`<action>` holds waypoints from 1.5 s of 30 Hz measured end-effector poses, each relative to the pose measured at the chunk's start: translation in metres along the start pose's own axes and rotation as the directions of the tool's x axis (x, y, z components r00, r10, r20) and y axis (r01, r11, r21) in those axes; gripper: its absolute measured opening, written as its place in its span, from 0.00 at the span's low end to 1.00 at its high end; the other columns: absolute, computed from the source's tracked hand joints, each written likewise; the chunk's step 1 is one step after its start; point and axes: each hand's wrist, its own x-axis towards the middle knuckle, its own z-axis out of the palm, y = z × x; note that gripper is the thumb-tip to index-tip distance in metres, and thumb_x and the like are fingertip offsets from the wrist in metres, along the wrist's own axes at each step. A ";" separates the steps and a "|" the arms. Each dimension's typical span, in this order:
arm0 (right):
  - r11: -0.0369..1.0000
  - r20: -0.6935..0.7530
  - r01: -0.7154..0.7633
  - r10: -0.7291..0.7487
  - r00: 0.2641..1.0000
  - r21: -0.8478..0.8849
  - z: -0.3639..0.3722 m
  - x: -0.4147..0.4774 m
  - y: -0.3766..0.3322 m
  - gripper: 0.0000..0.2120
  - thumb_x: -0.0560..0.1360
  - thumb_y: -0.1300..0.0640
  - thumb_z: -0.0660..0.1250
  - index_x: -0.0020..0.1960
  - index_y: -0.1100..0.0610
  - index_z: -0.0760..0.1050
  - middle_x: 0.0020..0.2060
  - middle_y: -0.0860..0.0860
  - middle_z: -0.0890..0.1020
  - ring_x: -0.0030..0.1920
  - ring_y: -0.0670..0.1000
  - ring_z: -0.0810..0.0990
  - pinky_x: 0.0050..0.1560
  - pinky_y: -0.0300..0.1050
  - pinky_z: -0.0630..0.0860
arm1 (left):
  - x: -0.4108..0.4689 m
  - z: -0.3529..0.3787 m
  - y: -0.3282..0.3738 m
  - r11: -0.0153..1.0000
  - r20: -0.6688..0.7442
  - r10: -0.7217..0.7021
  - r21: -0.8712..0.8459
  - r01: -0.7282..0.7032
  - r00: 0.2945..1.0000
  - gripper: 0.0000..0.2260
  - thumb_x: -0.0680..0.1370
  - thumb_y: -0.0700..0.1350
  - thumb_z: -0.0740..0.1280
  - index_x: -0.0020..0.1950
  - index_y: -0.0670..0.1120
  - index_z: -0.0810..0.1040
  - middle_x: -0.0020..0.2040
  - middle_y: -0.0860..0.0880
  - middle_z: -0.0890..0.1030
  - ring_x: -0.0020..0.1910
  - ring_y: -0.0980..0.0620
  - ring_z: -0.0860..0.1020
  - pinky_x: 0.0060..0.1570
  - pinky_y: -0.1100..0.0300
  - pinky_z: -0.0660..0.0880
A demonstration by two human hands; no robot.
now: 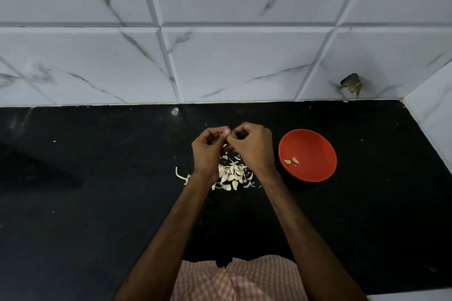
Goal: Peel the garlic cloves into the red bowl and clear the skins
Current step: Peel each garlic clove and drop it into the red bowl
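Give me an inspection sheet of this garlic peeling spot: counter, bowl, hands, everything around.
Surface: black countertop, scattered white flecks.
Job's things: red bowl right of the hands, two peeled cloves inside; pile of cloves and skins on the counter below the hands.
Clutter: garlic stem left of the pile.
Grippers: left hand and right hand above the pile, fingers curled, fingertips meeting, pinching a clove, mostly hidden.
Cables: nothing seen.
Surroundings: marbled white wall tiles; dark object low on the wall, unclear; checked cloth at the near edge.
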 end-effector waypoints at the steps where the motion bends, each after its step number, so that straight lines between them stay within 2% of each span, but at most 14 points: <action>1: 1.000 -0.002 0.002 -0.002 1.000 0.000 0.001 -0.001 0.000 0.09 0.75 0.54 0.75 0.47 0.61 0.83 0.36 0.50 0.85 0.35 0.46 0.85 0.39 0.50 0.84 | 0.000 0.000 -0.001 1.000 -0.002 -0.003 0.002 0.003 1.000 0.02 0.77 0.34 0.70 0.49 0.38 0.81 0.43 0.44 0.84 0.43 0.48 0.83 0.40 0.59 0.81; 5: 1.000 -0.018 0.008 -0.008 1.000 -0.017 0.003 -0.002 0.001 0.10 0.76 0.54 0.74 0.47 0.62 0.83 0.36 0.51 0.85 0.34 0.47 0.84 0.38 0.51 0.84 | 0.001 -0.001 -0.002 1.000 0.000 0.001 -0.011 -0.001 1.000 0.02 0.76 0.34 0.71 0.45 0.39 0.80 0.42 0.45 0.85 0.43 0.49 0.84 0.40 0.58 0.81; 9: 0.994 -0.024 0.021 -0.024 0.999 -0.108 0.006 -0.002 0.002 0.09 0.76 0.53 0.73 0.46 0.60 0.83 0.36 0.50 0.85 0.34 0.45 0.83 0.39 0.49 0.84 | 0.001 -0.003 -0.003 0.999 0.022 0.022 0.030 -0.023 0.999 0.05 0.73 0.39 0.74 0.45 0.40 0.81 0.41 0.44 0.85 0.42 0.48 0.84 0.40 0.58 0.81; 12: 0.993 -0.028 0.025 -0.028 0.999 -0.117 0.006 -0.001 0.003 0.09 0.76 0.53 0.74 0.45 0.59 0.83 0.34 0.49 0.84 0.33 0.44 0.83 0.38 0.48 0.83 | 0.001 -0.004 -0.002 0.998 0.021 0.026 0.064 -0.028 0.999 0.02 0.76 0.37 0.72 0.47 0.39 0.81 0.42 0.44 0.84 0.42 0.48 0.84 0.40 0.57 0.81; 14: 0.998 -0.016 0.010 -0.011 1.000 -0.061 0.005 0.000 0.004 0.08 0.75 0.54 0.74 0.44 0.59 0.82 0.34 0.48 0.83 0.32 0.45 0.83 0.36 0.46 0.84 | 0.002 -0.004 0.000 0.999 0.026 0.002 0.047 -0.003 1.000 0.02 0.77 0.36 0.71 0.49 0.39 0.81 0.42 0.44 0.84 0.43 0.48 0.84 0.40 0.57 0.82; 18: 0.975 0.072 -0.086 0.073 0.995 0.204 0.000 0.002 0.009 0.04 0.76 0.59 0.73 0.44 0.59 0.81 0.34 0.52 0.84 0.32 0.49 0.85 0.34 0.45 0.83 | 0.000 -0.005 0.006 0.993 0.079 -0.096 -0.054 0.101 0.992 0.06 0.80 0.37 0.66 0.56 0.38 0.80 0.44 0.44 0.82 0.41 0.52 0.82 0.40 0.61 0.82; 20: 0.943 0.111 -0.130 0.100 0.989 0.306 -0.002 0.002 0.011 0.03 0.77 0.61 0.71 0.45 0.60 0.82 0.35 0.53 0.85 0.33 0.51 0.85 0.35 0.44 0.82 | -0.001 -0.005 0.008 0.986 0.087 -0.135 -0.092 0.143 0.987 0.07 0.81 0.38 0.65 0.55 0.38 0.80 0.43 0.44 0.82 0.38 0.54 0.81 0.41 0.61 0.82; 24: 0.916 0.153 -0.131 0.077 0.985 0.380 -0.004 0.003 0.012 0.04 0.79 0.61 0.69 0.50 0.60 0.82 0.38 0.54 0.86 0.38 0.53 0.86 0.38 0.45 0.83 | 0.000 -0.005 0.012 0.970 0.085 -0.175 -0.155 0.187 0.981 0.08 0.80 0.41 0.66 0.55 0.38 0.80 0.43 0.44 0.82 0.38 0.53 0.80 0.43 0.59 0.82; 26: 0.918 0.160 -0.105 0.046 0.986 0.382 -0.005 0.004 0.011 0.05 0.79 0.61 0.69 0.53 0.60 0.82 0.42 0.53 0.85 0.41 0.52 0.86 0.40 0.47 0.84 | 0.000 -0.006 0.013 0.967 0.097 -0.180 -0.166 0.194 0.979 0.10 0.78 0.43 0.67 0.55 0.38 0.80 0.42 0.45 0.82 0.37 0.54 0.80 0.40 0.61 0.81; 29: 0.949 0.114 -0.003 -0.034 0.993 0.316 -0.005 0.003 0.011 0.06 0.78 0.62 0.70 0.55 0.60 0.81 0.47 0.51 0.85 0.47 0.48 0.85 0.45 0.45 0.84 | 0.001 -0.008 0.012 0.962 0.085 -0.196 -0.176 0.208 0.977 0.08 0.81 0.43 0.66 0.53 0.39 0.80 0.42 0.45 0.82 0.37 0.55 0.81 0.38 0.62 0.80; 33: 0.961 0.068 0.164 -0.183 0.981 0.223 -0.005 0.002 0.009 0.05 0.76 0.64 0.72 0.53 0.60 0.81 0.47 0.49 0.84 0.49 0.46 0.83 0.52 0.40 0.80 | 0.003 -0.009 0.013 0.963 0.107 -0.208 -0.153 0.223 0.972 0.09 0.82 0.46 0.65 0.50 0.41 0.80 0.40 0.47 0.82 0.37 0.55 0.81 0.35 0.63 0.79; 38: 0.947 0.115 0.256 -0.281 0.953 0.197 -0.003 0.003 0.009 0.08 0.74 0.67 0.74 0.51 0.60 0.80 0.47 0.50 0.82 0.48 0.46 0.83 0.51 0.38 0.79 | 0.003 -0.008 0.014 0.964 0.136 -0.247 -0.068 0.258 0.959 0.13 0.78 0.52 0.68 0.48 0.42 0.79 0.38 0.49 0.78 0.34 0.57 0.75 0.30 0.66 0.72; 43: 0.940 0.137 0.302 -0.324 0.936 0.157 -0.004 0.007 0.013 0.08 0.73 0.68 0.74 0.48 0.60 0.79 0.45 0.47 0.79 0.47 0.44 0.81 0.49 0.32 0.76 | 0.003 -0.011 0.016 0.949 0.193 -0.306 -0.012 0.314 0.932 0.09 0.81 0.49 0.67 0.46 0.45 0.80 0.36 0.51 0.76 0.31 0.59 0.73 0.28 0.68 0.69; 45: 0.941 0.174 0.317 -0.333 0.927 0.116 -0.006 0.008 0.015 0.07 0.73 0.67 0.73 0.48 0.58 0.78 0.46 0.43 0.77 0.48 0.43 0.80 0.49 0.34 0.76 | 0.002 -0.011 0.018 0.945 0.225 -0.320 0.006 0.327 0.920 0.08 0.81 0.48 0.66 0.45 0.47 0.81 0.36 0.52 0.76 0.31 0.60 0.72 0.27 0.68 0.67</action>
